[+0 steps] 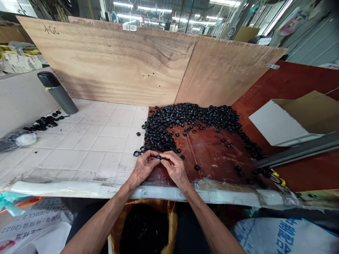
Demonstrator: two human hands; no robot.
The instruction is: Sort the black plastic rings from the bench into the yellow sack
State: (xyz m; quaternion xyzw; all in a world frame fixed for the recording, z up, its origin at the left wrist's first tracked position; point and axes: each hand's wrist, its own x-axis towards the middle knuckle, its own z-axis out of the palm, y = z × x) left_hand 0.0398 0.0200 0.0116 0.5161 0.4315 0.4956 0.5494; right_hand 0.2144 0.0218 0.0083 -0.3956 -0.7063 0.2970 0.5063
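My left hand (143, 167) and my right hand (175, 167) meet fingertip to fingertip at the near edge of the table, both pinched on a small black ring (159, 157) held between them. Just beyond them lies a curved heap of several black rings (185, 114) spread over the red-brown board (212, 155). A few loose rings (137, 153) lie beside my left hand on the white tiled surface (87, 141).
A grey cylinder flask (58, 92) leans at the back left by a smaller cluster of black rings (45, 121). Plywood panels (119, 60) wall the back. A cardboard box (293, 118) sits right. A yellow-lined sack (144, 225) of black parts hangs below the table edge.
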